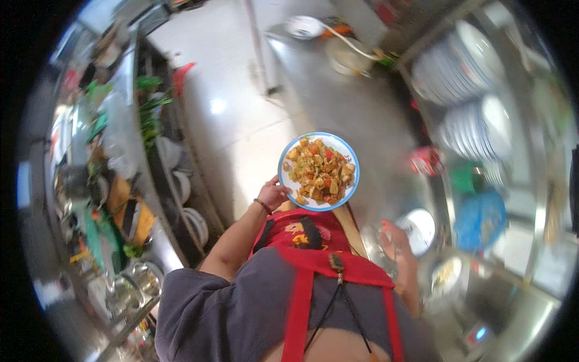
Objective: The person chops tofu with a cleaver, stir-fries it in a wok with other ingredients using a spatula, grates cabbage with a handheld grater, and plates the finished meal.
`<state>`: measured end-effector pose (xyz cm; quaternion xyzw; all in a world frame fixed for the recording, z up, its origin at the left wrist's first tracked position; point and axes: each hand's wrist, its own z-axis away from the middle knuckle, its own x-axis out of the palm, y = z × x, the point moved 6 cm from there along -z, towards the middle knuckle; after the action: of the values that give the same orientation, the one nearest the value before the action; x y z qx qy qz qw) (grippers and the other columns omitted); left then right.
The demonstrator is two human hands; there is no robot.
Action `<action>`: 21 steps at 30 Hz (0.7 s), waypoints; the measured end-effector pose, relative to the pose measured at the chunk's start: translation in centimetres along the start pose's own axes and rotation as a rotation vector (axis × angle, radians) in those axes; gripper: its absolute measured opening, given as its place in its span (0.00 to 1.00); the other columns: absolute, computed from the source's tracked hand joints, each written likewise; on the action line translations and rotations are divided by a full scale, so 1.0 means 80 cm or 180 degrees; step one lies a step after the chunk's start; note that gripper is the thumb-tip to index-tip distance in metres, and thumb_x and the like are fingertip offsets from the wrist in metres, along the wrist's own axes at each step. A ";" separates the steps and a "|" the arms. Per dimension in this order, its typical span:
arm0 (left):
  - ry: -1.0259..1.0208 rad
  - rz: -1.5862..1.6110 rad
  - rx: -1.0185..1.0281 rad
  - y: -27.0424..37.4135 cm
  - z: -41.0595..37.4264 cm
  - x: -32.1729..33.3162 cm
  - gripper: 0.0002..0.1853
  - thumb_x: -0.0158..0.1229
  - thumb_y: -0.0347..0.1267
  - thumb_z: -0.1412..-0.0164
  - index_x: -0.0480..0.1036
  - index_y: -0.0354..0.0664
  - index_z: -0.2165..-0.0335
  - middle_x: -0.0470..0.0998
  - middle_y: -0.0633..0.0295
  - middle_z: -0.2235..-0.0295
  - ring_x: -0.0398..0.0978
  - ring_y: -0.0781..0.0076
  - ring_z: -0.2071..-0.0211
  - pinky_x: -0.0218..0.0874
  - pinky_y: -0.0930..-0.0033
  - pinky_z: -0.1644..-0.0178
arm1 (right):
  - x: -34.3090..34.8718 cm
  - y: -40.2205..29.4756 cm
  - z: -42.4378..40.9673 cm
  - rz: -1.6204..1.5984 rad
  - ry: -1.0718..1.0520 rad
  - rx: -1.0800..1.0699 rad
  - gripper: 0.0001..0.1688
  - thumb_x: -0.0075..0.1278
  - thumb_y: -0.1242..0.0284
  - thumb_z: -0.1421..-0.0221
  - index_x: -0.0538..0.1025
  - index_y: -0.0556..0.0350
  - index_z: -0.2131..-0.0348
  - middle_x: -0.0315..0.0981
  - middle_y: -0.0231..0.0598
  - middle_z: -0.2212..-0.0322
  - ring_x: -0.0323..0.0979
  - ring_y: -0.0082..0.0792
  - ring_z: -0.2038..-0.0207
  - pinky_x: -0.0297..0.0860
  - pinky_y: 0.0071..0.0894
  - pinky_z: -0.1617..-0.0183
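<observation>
My left hand, with a beaded bracelet at the wrist, grips the rim of a blue-edged white plate in front of my red apron. Diced browned food with red and green pieces is heaped on the plate. My right hand is at the right, a little blurred, fingers apart and holding nothing that I can see. It is beside a white plate on the steel counter; whether they touch I cannot tell.
Stacked plates fill a shelf at the right, above a blue bag. A red can is by the counter's edge. On the left, a rack holds leafy greens, a wooden board and metal bowls. Tiled floor runs between.
</observation>
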<state>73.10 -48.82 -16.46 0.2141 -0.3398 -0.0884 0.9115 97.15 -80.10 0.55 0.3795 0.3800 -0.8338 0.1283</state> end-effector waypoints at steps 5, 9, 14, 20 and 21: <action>0.0310 0.0605 0.0912 0.150 0.082 -0.069 0.31 0.49 0.11 0.54 0.64 0.40 0.49 0.74 0.51 0.56 0.77 0.64 0.62 0.72 0.68 0.67 | -0.015 -0.197 -0.210 -0.0038 -0.0337 -0.1410 0.20 0.45 0.79 0.48 0.70 0.58 0.53 0.74 0.50 0.62 0.73 0.49 0.58 0.68 0.38 0.54; 0.0596 0.0700 0.1572 0.306 0.115 -0.123 0.32 0.51 0.12 0.54 0.62 0.40 0.48 0.75 0.55 0.57 0.77 0.69 0.63 0.70 0.77 0.70 | 0.035 -0.349 -0.356 0.0208 -0.0845 -0.1819 0.18 0.45 0.79 0.47 0.70 0.59 0.54 0.75 0.49 0.63 0.74 0.47 0.59 0.69 0.35 0.56; 0.0870 0.0950 0.1847 0.439 0.069 -0.171 0.35 0.51 0.13 0.54 0.60 0.44 0.46 0.75 0.59 0.59 0.76 0.72 0.64 0.70 0.74 0.66 | 0.107 -0.358 -0.504 0.0059 -0.1043 -0.1066 0.21 0.46 0.75 0.45 0.69 0.59 0.51 0.74 0.48 0.60 0.73 0.41 0.57 0.68 0.34 0.53; 0.0391 0.1042 0.2181 0.670 -0.028 -0.183 0.34 0.50 0.13 0.54 0.58 0.44 0.47 0.71 0.58 0.54 0.73 0.62 0.56 0.70 0.57 0.55 | 0.301 -0.281 -0.638 -0.1779 -0.2117 -0.0613 0.24 0.40 0.66 0.38 0.67 0.60 0.47 0.73 0.44 0.55 0.71 0.36 0.55 0.64 0.31 0.47; 0.0401 0.1108 0.2305 0.705 -0.054 -0.202 0.36 0.50 0.13 0.54 0.57 0.45 0.45 0.69 0.57 0.51 0.71 0.60 0.53 0.70 0.56 0.54 | 0.299 -0.311 -0.681 -0.1939 -0.2103 -0.0370 0.23 0.39 0.65 0.38 0.68 0.60 0.48 0.73 0.44 0.55 0.71 0.36 0.55 0.64 0.32 0.48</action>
<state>64.67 7.92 -3.38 0.4656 -0.3236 0.2059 0.7976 97.59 -21.66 -26.62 -0.0439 0.4592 -0.8872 0.0127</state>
